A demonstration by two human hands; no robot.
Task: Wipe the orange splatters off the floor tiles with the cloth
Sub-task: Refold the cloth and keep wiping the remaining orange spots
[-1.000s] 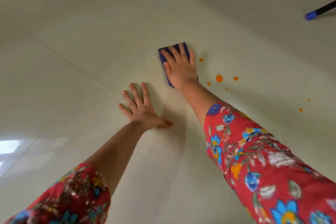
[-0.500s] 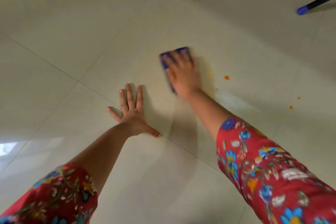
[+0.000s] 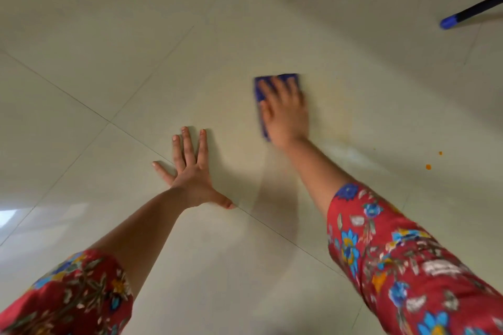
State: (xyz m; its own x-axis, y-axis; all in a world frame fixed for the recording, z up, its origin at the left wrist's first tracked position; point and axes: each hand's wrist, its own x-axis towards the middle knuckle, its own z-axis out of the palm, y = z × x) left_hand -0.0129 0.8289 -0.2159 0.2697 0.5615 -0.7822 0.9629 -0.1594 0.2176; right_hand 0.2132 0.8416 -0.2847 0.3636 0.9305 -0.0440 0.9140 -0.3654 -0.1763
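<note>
I am pressing the cloth flat under my right grip, fingers spread, scrubbing. My left grip is lying open, bracing me. Splatters are sitting well right of the cloth.

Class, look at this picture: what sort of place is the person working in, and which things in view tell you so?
Probably an indoor room in a home, though which room can't be told. The clues: a glossy pale tiled floor with thin grout lines, a blue-tipped dark pole, perhaps a mop handle, lying on it, and the right hand pressing a blue cloth flat on it.
</note>
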